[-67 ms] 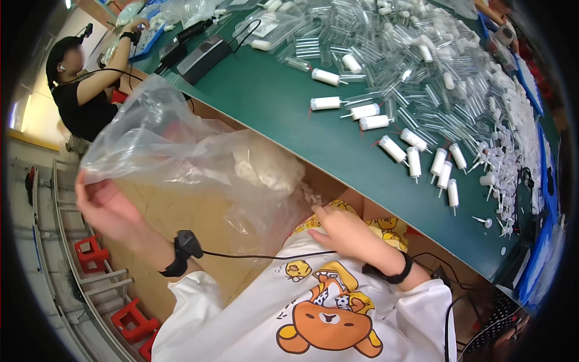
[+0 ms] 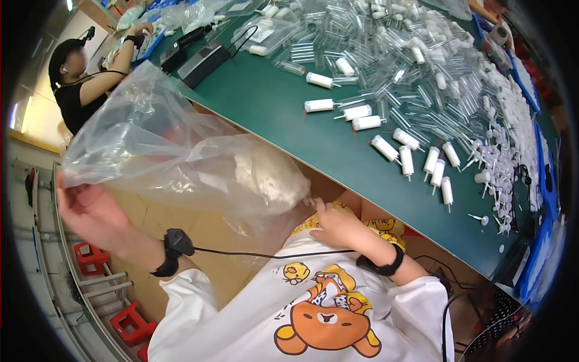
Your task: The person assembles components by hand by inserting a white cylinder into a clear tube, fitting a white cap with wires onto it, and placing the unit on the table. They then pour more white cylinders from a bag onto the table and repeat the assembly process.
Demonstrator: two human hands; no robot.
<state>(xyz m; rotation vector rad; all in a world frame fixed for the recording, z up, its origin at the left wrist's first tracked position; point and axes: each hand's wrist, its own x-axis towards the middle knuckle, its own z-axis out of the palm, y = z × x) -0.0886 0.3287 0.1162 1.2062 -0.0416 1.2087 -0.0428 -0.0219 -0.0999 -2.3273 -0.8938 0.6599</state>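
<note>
Your left hand, at the frame's left, grips the edge of the clear plastic bag, which billows up and right of it. Your right hand, centre frame, pinches the bag's lower corner below the green table.

I see a green table across the middle, clear tubes piled at the top, white capped tubes in the centre, red stools at lower left, another person at upper left.

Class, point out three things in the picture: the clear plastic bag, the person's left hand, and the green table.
clear plastic bag (image 2: 151,145), head view, crinkled middle.
left hand (image 2: 90,211), head view, palm.
green table (image 2: 271,96), head view, bare top.
</note>
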